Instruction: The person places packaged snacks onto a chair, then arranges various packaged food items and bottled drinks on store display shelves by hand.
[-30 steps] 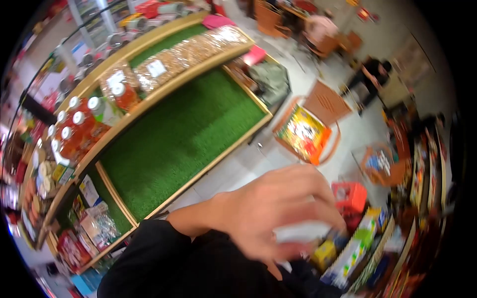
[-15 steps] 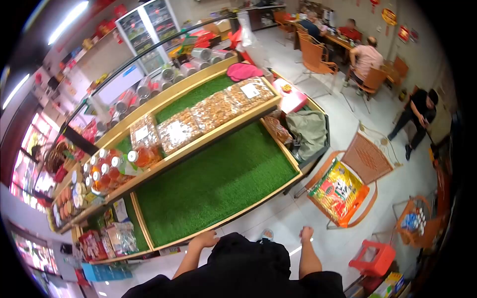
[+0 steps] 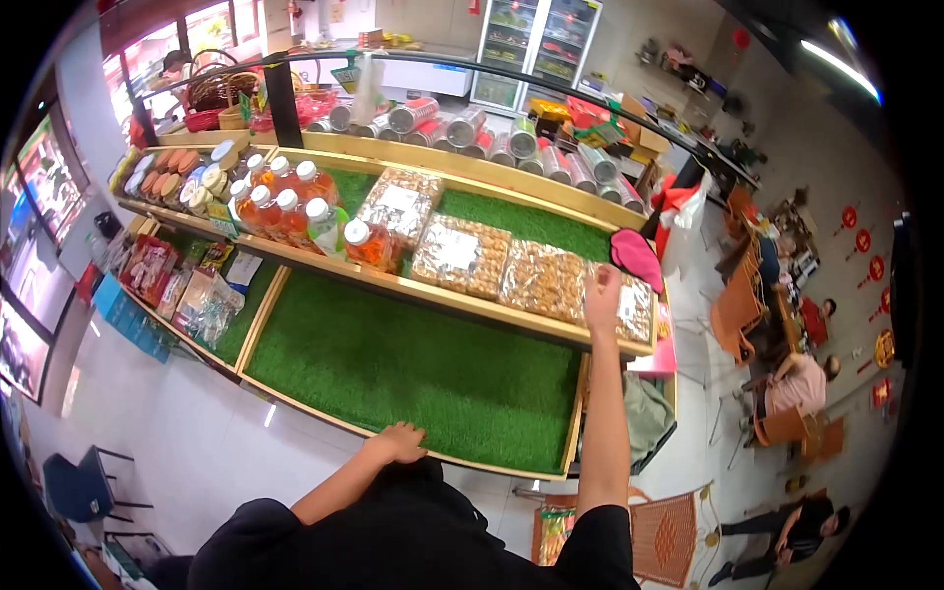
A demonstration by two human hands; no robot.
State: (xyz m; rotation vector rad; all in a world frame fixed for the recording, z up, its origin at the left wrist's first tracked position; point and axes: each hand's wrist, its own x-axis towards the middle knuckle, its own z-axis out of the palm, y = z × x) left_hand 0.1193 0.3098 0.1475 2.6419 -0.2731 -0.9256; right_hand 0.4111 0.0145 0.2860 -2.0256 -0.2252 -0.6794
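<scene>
My right hand point(image 3: 602, 297) reaches to the upper shelf and touches the rightmost clear pack of brown snacks point(image 3: 635, 307), its fingers bent at the pack's left part. Whether it grips the pack cannot be made out. My left hand point(image 3: 399, 442) rests on the front wooden edge of the lower green shelf point(image 3: 423, 374), fingers spread, holding nothing. Left of the rightmost pack lie more snack packs point(image 3: 460, 258). Beside them stand several orange bottles with white caps point(image 3: 287, 218). A pink item point(image 3: 635, 258) lies behind the rightmost pack.
Jars point(image 3: 177, 177) fill the upper shelf's left end; bagged goods point(image 3: 202, 295) lie below. Cans point(image 3: 464, 128) line the back. A grey-green cloth point(image 3: 644, 418) and a woven chair point(image 3: 665, 536) are at right. A person in black point(image 3: 806, 526) and others are farther off.
The view has turned right and closer to the shelves. My right hand has moved from beside my body up to the snack packs. My left hand now rests on the shelf's front edge.
</scene>
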